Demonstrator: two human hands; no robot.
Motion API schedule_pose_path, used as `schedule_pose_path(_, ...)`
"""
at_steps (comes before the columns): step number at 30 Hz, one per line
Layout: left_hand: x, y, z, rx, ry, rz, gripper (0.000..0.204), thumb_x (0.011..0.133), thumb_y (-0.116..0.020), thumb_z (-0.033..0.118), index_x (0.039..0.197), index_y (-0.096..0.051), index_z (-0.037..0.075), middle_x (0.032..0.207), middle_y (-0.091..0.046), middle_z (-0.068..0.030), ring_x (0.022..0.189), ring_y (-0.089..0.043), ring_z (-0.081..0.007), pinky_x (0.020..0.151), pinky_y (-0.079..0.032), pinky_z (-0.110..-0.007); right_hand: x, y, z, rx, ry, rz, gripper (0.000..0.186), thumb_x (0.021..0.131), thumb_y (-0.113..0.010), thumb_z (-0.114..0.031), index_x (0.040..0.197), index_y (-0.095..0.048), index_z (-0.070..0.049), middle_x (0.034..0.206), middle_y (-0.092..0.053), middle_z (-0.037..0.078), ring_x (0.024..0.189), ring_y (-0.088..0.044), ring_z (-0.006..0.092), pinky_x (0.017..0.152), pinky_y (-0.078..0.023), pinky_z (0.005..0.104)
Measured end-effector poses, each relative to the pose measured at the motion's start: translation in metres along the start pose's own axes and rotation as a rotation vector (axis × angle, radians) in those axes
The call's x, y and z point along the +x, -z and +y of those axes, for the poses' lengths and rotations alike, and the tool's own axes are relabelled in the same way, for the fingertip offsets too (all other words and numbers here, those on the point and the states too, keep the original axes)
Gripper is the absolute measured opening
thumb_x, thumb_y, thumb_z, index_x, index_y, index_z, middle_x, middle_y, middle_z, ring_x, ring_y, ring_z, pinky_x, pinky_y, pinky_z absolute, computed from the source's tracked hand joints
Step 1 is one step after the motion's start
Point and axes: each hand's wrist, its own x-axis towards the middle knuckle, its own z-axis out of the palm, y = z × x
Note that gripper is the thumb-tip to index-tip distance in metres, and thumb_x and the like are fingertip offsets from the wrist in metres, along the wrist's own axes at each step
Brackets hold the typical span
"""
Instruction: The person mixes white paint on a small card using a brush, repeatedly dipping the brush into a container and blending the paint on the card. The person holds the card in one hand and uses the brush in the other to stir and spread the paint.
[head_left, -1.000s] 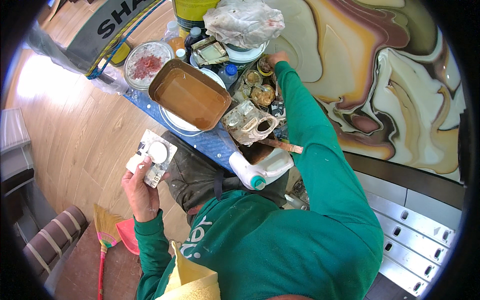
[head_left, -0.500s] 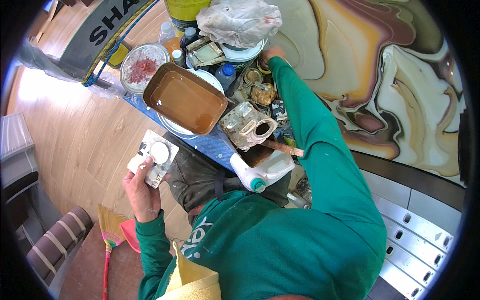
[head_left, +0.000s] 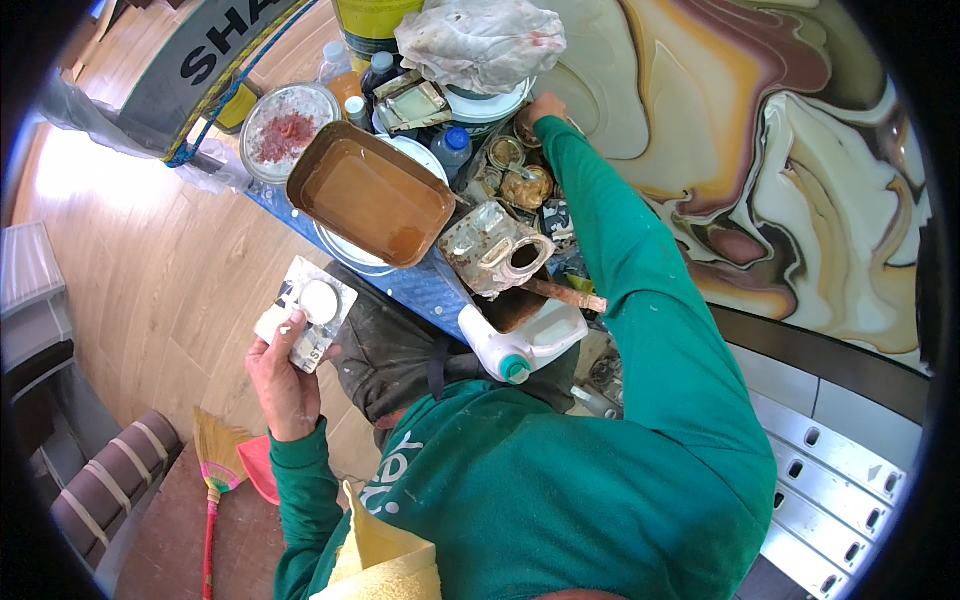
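Observation:
At the left, my left hand (head_left: 285,385) grips a flat rectangular plate (head_left: 333,329) between thumb and fingers. The plate is smeared grey and white and carries a round white mound or disc (head_left: 319,301); which of the two, I cannot tell. My right arm stretches to the far side of the cluttered stand. There my right hand (head_left: 545,107) is closed at a small round brown container (head_left: 526,126), its fingertips hidden. Close to it stand an open jar (head_left: 506,152) and a second jar with tan contents (head_left: 527,187).
A brown rectangular tub (head_left: 375,195) holds brownish liquid. Around it are a stained metal can (head_left: 497,248), a white jug (head_left: 525,345), a blue-capped bottle (head_left: 453,150) and a crumpled white bag (head_left: 480,45). A glossy marbled panel (head_left: 720,150) lies right. A broom (head_left: 216,450) lies lower left.
My right hand has shifted slightly at the small container, whose visible top looks browner now. My left hand holds the plate in nearly the same place.

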Motion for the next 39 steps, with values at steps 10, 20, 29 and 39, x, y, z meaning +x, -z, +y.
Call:
schedule_pose_path(10,-0.001,-0.002,0.003,-0.001,-0.010,-0.002,0.026,0.087,-0.065,0.009,0.107,-0.060,-0.007,0.095,-0.068,-0.0143,0.074,-0.070,-0.0202,0.053,-0.063,-0.033,0.001,-0.003,0.003,-0.042,0.009,-0.005,0.030,0.073,-0.073,-0.017,0.097,-0.072,0.000,0.105,-0.068,0.025,0.102,-0.065,0.0398,0.087,-0.054,0.0450)
schedule_pose_path(20,-0.007,-0.007,0.003,-0.021,-0.039,-0.055,0.021,0.088,-0.063,0.008,0.104,-0.061,-0.006,0.093,-0.068,-0.0129,0.074,-0.070,-0.0188,0.053,-0.062,-0.033,0.007,0.011,-0.007,-0.138,0.064,-0.142,0.021,0.074,-0.072,-0.013,0.091,-0.073,0.000,0.101,-0.069,0.023,0.096,-0.069,0.0356,0.084,-0.056,0.0457)
schedule_pose_path(29,-0.008,-0.003,-0.001,0.018,-0.019,-0.027,0.023,0.089,-0.064,0.009,0.106,-0.060,-0.005,0.094,-0.068,-0.0128,0.076,-0.070,-0.0191,0.054,-0.062,-0.034,0.002,0.000,-0.001,-0.080,0.064,-0.079,0.023,0.079,-0.069,-0.017,0.096,-0.073,-0.002,0.106,-0.068,0.023,0.101,-0.067,0.0363,0.086,-0.055,0.0434)
schedule_pose_path(39,0.000,-0.009,0.004,-0.008,-0.009,-0.043,0.025,0.088,-0.064,0.008,0.109,-0.060,-0.006,0.097,-0.068,-0.0130,0.077,-0.070,-0.0199,0.054,-0.062,-0.034,-0.008,-0.009,0.000,-0.170,0.062,0.021,0.034,0.080,-0.069,-0.022,0.109,-0.069,-0.003,0.112,-0.067,0.022,0.106,-0.064,0.0384,0.088,-0.054,0.0446)
